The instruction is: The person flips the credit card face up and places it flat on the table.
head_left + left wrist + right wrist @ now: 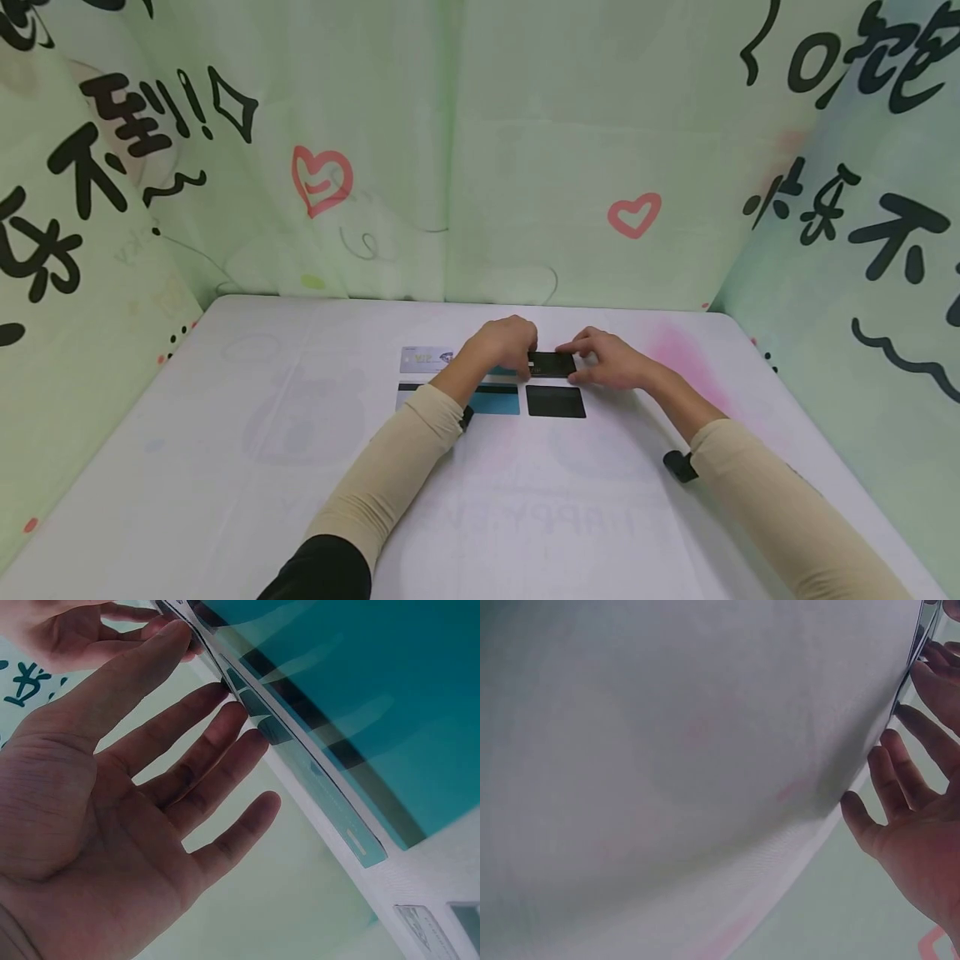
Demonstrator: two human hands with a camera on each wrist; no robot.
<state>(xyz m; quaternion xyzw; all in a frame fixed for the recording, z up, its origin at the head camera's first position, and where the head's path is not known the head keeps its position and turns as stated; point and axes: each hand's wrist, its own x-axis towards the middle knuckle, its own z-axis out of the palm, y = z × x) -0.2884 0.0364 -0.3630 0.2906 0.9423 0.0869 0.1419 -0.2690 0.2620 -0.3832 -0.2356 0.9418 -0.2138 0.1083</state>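
Two rows of cards lie on the table. In the head view, my left hand reaches over the upper blue card, hiding most of it, with thumb and fingers at the left end of the upper black card. The thumb and a finger of my right hand pinch that black card's right end across its edges. Below it lies a second black card. A blue card with a dark stripe fills much of the left wrist view. There, the other fingers of my left hand spread loosely.
A pale VIP card sits at the upper left, above a striped pale card partly behind my left arm. The white table is bordered by a printed green curtain at the back and sides.
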